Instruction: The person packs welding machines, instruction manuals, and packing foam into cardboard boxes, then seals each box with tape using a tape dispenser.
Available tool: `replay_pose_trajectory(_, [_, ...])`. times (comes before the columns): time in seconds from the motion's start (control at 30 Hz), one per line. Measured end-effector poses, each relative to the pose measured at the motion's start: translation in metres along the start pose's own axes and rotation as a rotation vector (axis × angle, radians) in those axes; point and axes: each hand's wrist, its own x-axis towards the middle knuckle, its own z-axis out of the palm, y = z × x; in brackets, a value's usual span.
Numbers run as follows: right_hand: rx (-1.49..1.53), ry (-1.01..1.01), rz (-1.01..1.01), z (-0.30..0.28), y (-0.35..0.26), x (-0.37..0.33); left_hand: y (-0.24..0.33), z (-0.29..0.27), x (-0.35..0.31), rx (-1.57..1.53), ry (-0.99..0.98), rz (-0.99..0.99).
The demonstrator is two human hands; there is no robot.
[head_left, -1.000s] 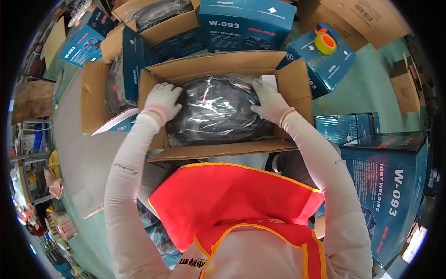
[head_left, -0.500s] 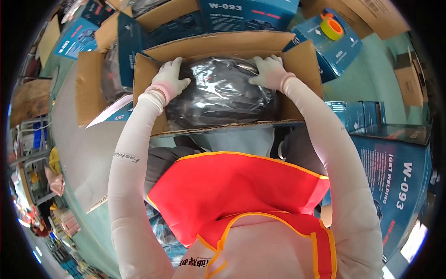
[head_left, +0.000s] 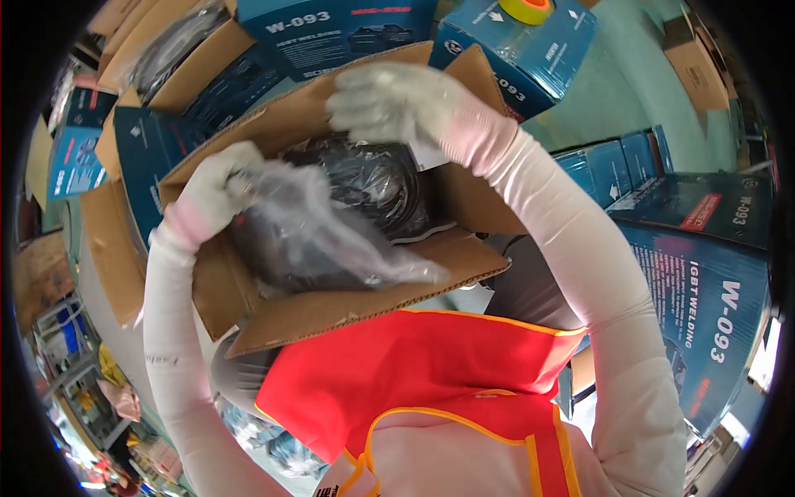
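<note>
Pinching clear plastic bag [head_left: 294, 207], left hand [head_left: 214, 189] sat at left end of carton [head_left: 331, 319]; right hand [head_left: 393, 103] over far right, fingers outstretched. Bag seemed light, slippery, best held bunched.

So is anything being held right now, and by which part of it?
The left hand grips the clear plastic wrap by its upper-left end. The right hand, blurred over the open carton, shows nothing held.

Yellow tape roll [head_left: 527, 10] atop a blue carton [head_left: 523, 51], brown carton [head_left: 694, 66] on green floor [head_left: 629, 83] — tall blue box [head_left: 704, 323] at right
</note>
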Motion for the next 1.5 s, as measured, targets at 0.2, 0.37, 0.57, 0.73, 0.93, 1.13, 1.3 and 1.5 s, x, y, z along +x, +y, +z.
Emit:
replay_pose_trajectory(0.2, [-0.259, 0.606, 0.055, -0.057, -0.012, -0.010, 0.001, -0.003, -0.015, -0.088, 0.009, 0.128])
replay_pose_trajectory(0.37, [-0.310, 0.576, 0.068, -0.065, -0.009, -0.012, -0.010, -0.011, -0.032, -0.136, 0.004, 0.142])
replay_pose_trajectory(0.57, [-0.433, 0.553, 0.040, -0.068, -0.005, -0.010, -0.003, -0.002, -0.046, -0.164, 0.151, 0.086])
replay_pose_trajectory(0.73, [-0.568, 0.444, 0.004, -0.085, -0.003, -0.001, -0.010, 0.000, -0.057, -0.143, 0.170, 0.048])
replay_pose_trajectory(0.93, [-0.513, 0.533, 0.005, -0.113, -0.001, 0.013, -0.001, 0.002, -0.060, -0.288, 0.185, -0.084])
replay_pose_trajectory(1.13, [-1.667, 0.269, 0.042, -0.051, -0.037, -0.035, -0.006, 0.001, -0.078, -0.176, 0.223, -0.049])
replay_pose_trajectory(1.3, [-1.156, 0.509, -0.112, -0.084, -0.019, -0.022, -0.004, 0.007, -0.079, -0.091, 0.270, -0.043])
replay_pose_trajectory(1.5, [-1.487, 0.232, -0.019, -0.066, -0.017, -0.025, -0.001, 0.011, -0.085, 0.134, 0.304, 0.022])
